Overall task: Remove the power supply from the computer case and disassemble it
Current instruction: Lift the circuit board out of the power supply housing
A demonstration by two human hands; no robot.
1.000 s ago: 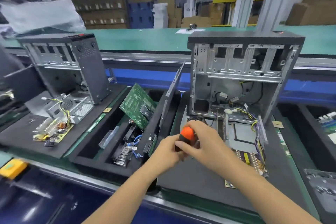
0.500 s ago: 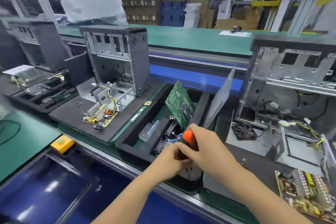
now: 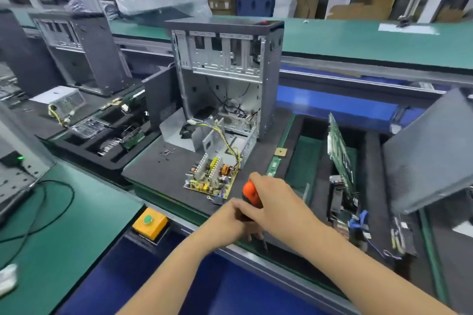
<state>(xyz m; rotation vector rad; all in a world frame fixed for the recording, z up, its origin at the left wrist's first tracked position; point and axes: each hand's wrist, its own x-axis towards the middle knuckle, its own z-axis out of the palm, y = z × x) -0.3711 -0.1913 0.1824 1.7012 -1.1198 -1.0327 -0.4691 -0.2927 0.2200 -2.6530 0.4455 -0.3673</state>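
An open grey computer case (image 3: 225,77) stands upright on a black foam pad (image 3: 158,169). In front of it lie a bare metal power supply housing (image 3: 210,138) and its yellow circuit board (image 3: 211,179) with yellow wires. My right hand (image 3: 276,204) grips a screwdriver with an orange and black handle (image 3: 250,193), tip pointing down. My left hand (image 3: 230,222) holds the lower part of the same screwdriver, just below my right hand. Both hands hover over the front edge of the pad, right of the circuit board.
A black tray (image 3: 302,140) to the right holds a green motherboard (image 3: 341,153) on edge and a leaning grey side panel (image 3: 430,156). A yellow box with a green button (image 3: 149,224) sits front left. Further cases (image 3: 84,51) and a parts tray (image 3: 102,135) stand at left.
The view has swung left, so the case with the disassembled supply moved from the left to the centre. Both hands stay together on the screwdriver.
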